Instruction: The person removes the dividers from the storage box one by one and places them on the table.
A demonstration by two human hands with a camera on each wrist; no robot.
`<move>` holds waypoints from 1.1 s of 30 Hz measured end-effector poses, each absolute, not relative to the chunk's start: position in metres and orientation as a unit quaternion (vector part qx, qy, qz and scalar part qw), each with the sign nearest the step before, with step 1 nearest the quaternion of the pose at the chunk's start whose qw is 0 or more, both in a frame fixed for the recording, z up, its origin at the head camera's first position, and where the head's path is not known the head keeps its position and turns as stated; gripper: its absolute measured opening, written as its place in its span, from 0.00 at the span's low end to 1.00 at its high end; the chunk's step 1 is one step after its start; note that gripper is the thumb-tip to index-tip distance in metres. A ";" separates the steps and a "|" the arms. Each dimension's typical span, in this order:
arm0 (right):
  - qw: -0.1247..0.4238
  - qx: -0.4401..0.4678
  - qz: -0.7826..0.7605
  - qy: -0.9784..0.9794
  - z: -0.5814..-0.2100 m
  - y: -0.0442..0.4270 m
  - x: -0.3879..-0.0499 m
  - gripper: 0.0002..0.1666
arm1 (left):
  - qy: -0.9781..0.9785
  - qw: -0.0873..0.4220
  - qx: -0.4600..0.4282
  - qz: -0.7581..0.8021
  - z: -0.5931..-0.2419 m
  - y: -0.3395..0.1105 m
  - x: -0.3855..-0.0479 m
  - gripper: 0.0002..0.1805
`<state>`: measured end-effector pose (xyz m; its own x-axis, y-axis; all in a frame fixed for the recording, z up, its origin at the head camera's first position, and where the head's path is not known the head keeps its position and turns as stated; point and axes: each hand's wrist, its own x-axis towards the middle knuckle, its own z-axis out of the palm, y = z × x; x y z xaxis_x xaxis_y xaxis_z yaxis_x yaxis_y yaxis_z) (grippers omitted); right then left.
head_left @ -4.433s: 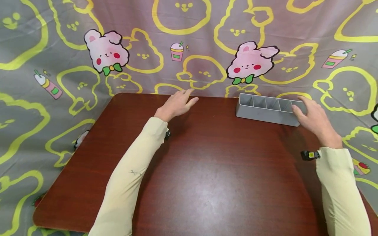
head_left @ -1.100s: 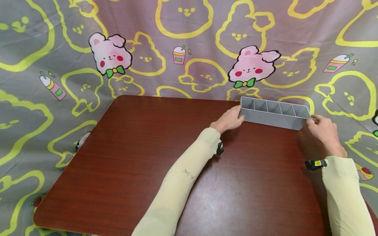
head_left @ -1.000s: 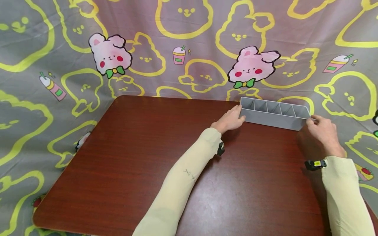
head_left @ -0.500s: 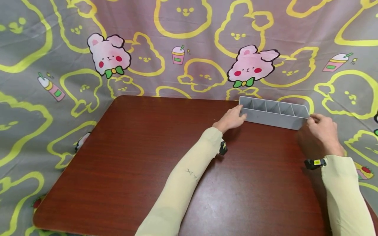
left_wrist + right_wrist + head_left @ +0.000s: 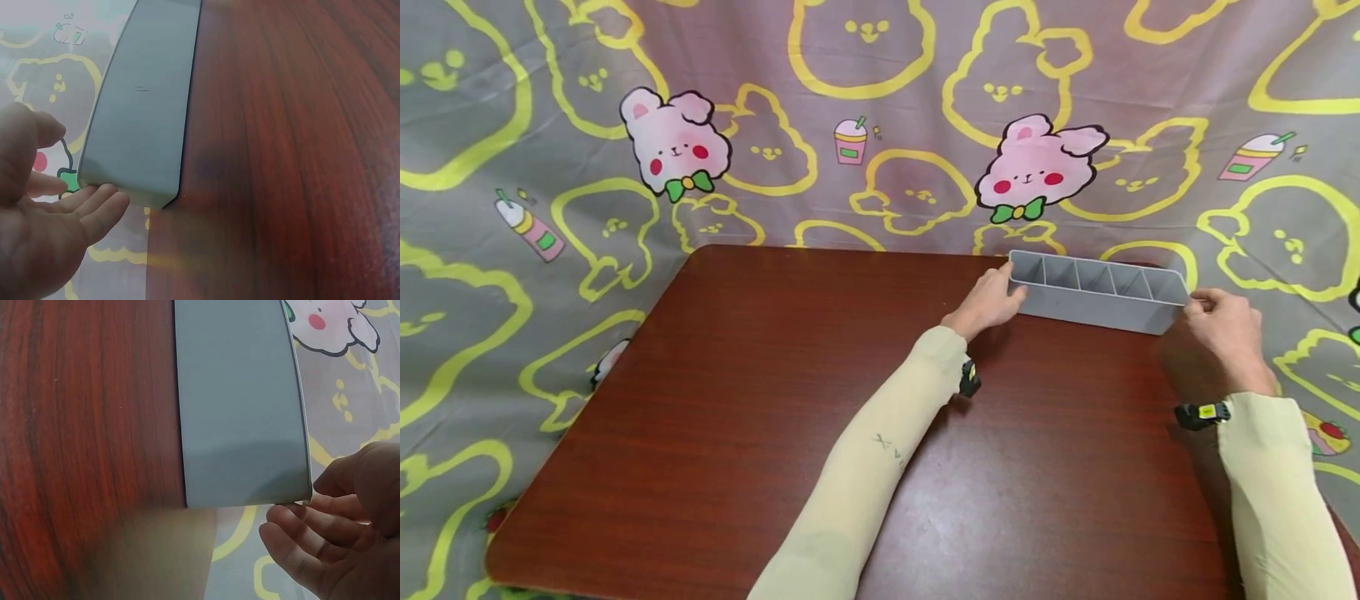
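Box (image 5: 1093, 308) sits toward 2 o'clock on the table (image 5: 737, 417), by the far edge, cloth (image 5: 917, 75) behind it. Upright, compartments facing up; looks flat on the wood. I have a hand at each end, so I read the step as steadying or shifting it.

How I'd do it: matched inward pressure from both ends, contact low on the end walls, not just at the rim. Move both hands at the same rate or it'll yaw. If sliding, drag toward 6 o'clock; little room at 12. Corners look smooth, so fingertips could slip.

Left hand (image 5: 988, 302): fingers fairly straight, tips on the end wall, thumb not wrapped round anything. A push contact, not a grasp. Box runs off at 3 o'clock from it.

Right hand (image 5: 1228, 329): fingers curled, thumb and fingertips on the corner by the rim; I'd call it a light pinch on the box. From there the box lies between 9 and 10 o'clock.
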<state>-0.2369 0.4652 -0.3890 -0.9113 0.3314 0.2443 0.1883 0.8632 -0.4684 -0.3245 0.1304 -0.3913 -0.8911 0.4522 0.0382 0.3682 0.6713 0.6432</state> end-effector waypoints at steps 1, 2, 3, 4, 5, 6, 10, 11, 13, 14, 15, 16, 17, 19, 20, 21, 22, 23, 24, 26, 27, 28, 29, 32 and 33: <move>0.160 -0.137 0.221 -0.952 -0.389 0.465 -0.237 0.25 | 0.911 0.056 0.226 0.340 -0.391 0.130 -0.324 0.33; 0.157 -0.137 0.221 -0.953 -0.388 0.464 -0.237 0.26 | 0.911 0.049 0.228 0.340 -0.391 0.130 -0.324 0.32; 0.156 -0.139 0.221 -0.953 -0.388 0.464 -0.237 0.26 | 0.911 0.041 0.229 0.341 -0.391 0.130 -0.324 0.31; 0.153 -0.139 0.220 -0.953 -0.387 0.463 -0.238 0.26 | 0.911 0.036 0.230 0.341 -0.390 0.130 -0.323 0.29; 0.150 -0.140 0.222 -0.953 -0.387 0.463 -0.238 0.27 | 0.911 0.031 0.232 0.340 -0.390 0.130 -0.323 0.27; 0.147 -0.141 0.223 -0.953 -0.387 0.462 -0.239 0.28 | 0.912 0.031 0.232 0.337 -0.389 0.130 -0.323 0.27; 0.123 -0.148 0.232 -0.953 -0.386 0.462 -0.239 0.30 | 0.916 0.087 0.224 0.320 -0.387 0.128 -0.320 0.32; 0.116 -0.149 0.234 -0.954 -0.386 0.463 -0.239 0.30 | 0.917 0.097 0.226 0.315 -0.387 0.128 -0.319 0.32; 0.103 -0.150 0.235 -0.955 -0.386 0.463 -0.238 0.31 | 0.915 0.110 0.232 0.312 -0.387 0.128 -0.318 0.32; 0.097 -0.149 0.233 -0.956 -0.386 0.463 -0.238 0.31 | 0.914 0.104 0.237 0.312 -0.387 0.127 -0.318 0.31; 0.093 -0.146 0.231 -0.957 -0.386 0.463 -0.238 0.31 | 0.914 0.098 0.238 0.313 -0.387 0.127 -0.318 0.31; 0.091 -0.144 0.227 -0.959 -0.386 0.462 -0.239 0.31 | 0.914 0.093 0.239 0.315 -0.388 0.126 -0.318 0.30; 0.090 -0.141 0.224 -0.960 -0.386 0.462 -0.239 0.31 | 0.913 0.090 0.236 0.320 -0.388 0.126 -0.319 0.30; 0.091 -0.138 0.219 -0.962 -0.385 0.461 -0.240 0.31 | 0.911 0.086 0.226 0.335 -0.390 0.125 -0.320 0.30; 0.090 -0.139 0.219 -0.962 -0.385 0.461 -0.240 0.31 | 0.910 0.084 0.219 0.343 -0.391 0.126 -0.319 0.29; 0.093 -0.138 0.218 -0.962 -0.385 0.461 -0.240 0.31 | 0.906 0.087 0.209 0.357 -0.392 0.126 -0.319 0.29; 0.094 -0.138 0.217 -0.962 -0.385 0.461 -0.240 0.30 | 0.902 0.090 0.201 0.370 -0.393 0.126 -0.318 0.28; 0.095 -0.138 0.217 -0.962 -0.385 0.462 -0.239 0.30 | 0.900 0.088 0.193 0.381 -0.394 0.126 -0.318 0.27; 0.095 -0.136 0.218 -0.962 -0.385 0.461 -0.239 0.30 | 0.897 0.087 0.186 0.391 -0.394 0.125 -0.317 0.27; 0.098 -0.131 0.218 -0.962 -0.386 0.461 -0.239 0.29 | 0.891 0.087 0.178 0.408 -0.395 0.125 -0.316 0.24; 0.099 -0.128 0.216 -0.963 -0.386 0.460 -0.239 0.29 | 0.888 0.087 0.175 0.417 -0.395 0.124 -0.316 0.24; 0.101 -0.126 0.216 -0.963 -0.387 0.460 -0.240 0.28 | 0.886 0.085 0.172 0.422 -0.395 0.124 -0.316 0.23; 0.103 -0.124 0.217 -0.963 -0.387 0.459 -0.240 0.28 | 0.885 0.079 0.170 0.426 -0.396 0.123 -0.316 0.22; 0.105 -0.126 0.218 -0.962 -0.387 0.458 -0.240 0.28 | 0.881 0.064 0.162 0.440 -0.397 0.122 -0.317 0.18; 0.105 -0.126 0.219 -0.962 -0.387 0.458 -0.239 0.27 | 0.879 0.059 0.157 0.446 -0.397 0.121 -0.317 0.17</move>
<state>-0.2394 0.4584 -0.3875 -0.9460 0.2889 0.1472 0.1965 0.8719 -0.4484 -0.3171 0.1214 -0.3975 -0.9437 0.3287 0.0367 0.2237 0.5526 0.8029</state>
